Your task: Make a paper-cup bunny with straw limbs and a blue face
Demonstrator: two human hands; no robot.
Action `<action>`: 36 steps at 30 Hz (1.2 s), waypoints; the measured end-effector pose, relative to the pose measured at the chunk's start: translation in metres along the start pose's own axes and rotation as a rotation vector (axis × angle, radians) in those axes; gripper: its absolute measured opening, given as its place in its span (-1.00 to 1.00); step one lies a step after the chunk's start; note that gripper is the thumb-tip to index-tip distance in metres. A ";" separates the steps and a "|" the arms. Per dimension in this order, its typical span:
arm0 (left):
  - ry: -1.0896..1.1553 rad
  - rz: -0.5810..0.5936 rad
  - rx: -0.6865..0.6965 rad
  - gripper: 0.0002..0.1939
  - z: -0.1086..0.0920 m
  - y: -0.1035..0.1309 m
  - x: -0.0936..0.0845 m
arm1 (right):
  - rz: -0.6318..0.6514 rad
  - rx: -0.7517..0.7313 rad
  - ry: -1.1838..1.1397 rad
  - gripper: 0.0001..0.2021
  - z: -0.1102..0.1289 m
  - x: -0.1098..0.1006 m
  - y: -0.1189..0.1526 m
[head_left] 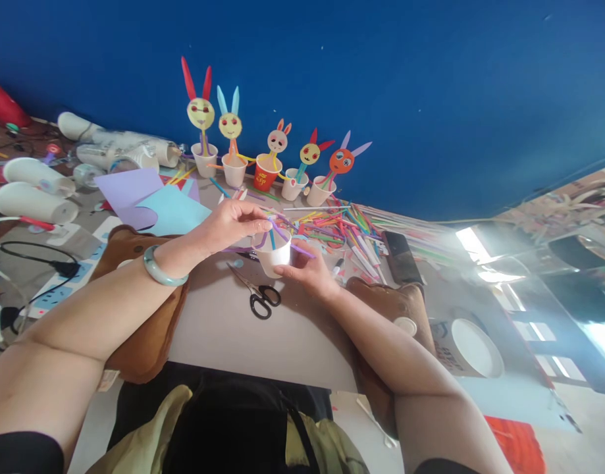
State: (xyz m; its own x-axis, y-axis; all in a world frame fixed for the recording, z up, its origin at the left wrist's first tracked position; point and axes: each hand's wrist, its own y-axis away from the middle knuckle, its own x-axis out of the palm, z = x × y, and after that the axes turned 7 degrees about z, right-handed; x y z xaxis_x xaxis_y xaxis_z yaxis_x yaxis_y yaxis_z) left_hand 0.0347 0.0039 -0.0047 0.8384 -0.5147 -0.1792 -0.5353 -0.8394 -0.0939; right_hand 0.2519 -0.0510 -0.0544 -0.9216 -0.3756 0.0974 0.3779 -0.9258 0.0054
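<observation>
My left hand (237, 224) pinches the top of the purple and blue strips (272, 230) that stand up inside a white paper cup (276, 258). The fingers of my right hand (309, 266) are closed round the cup's right side and base, holding it upright above the table. A purple strip (302, 248) sticks out of the cup to the right, over my right hand. Just below the cup, black-handled scissors (263, 299) lie partly open on the table (218, 342).
Several cups with rabbit-faced figures (201, 115) stand along the blue wall. Colourful strips (332, 227) lie scattered before them. Purple and light blue paper (176, 209), brown cushions (147, 316), a phone (402, 257), a power strip (55, 289) and stacked cups (35, 203) are around.
</observation>
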 end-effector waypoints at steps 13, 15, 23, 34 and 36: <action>0.474 -0.250 0.031 -0.27 0.013 -0.007 0.004 | -0.191 -0.170 -0.016 -0.46 0.001 -0.012 -0.009; 0.515 -0.146 -0.021 -0.28 0.018 -0.003 0.017 | -0.187 -0.169 -0.018 -0.44 0.000 -0.012 -0.010; 0.376 0.123 -0.016 -0.47 0.018 0.014 0.049 | -0.034 -0.138 0.040 -0.46 0.000 -0.002 -0.003; 0.541 0.053 -0.197 -0.49 0.016 0.007 0.032 | -0.145 -0.233 0.014 -0.44 0.007 -0.025 -0.011; 0.487 0.157 -0.229 -0.50 0.017 0.009 0.033 | -0.174 -0.237 0.059 -0.50 0.012 -0.029 -0.011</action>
State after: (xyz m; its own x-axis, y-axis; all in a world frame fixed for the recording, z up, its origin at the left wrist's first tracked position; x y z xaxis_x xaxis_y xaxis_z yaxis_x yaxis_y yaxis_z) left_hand 0.0560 -0.0179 -0.0283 0.7301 -0.6118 0.3044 -0.6669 -0.7350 0.1224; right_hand 0.2753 -0.0294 -0.0449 -0.9768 -0.2061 0.0576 0.1893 -0.9578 -0.2164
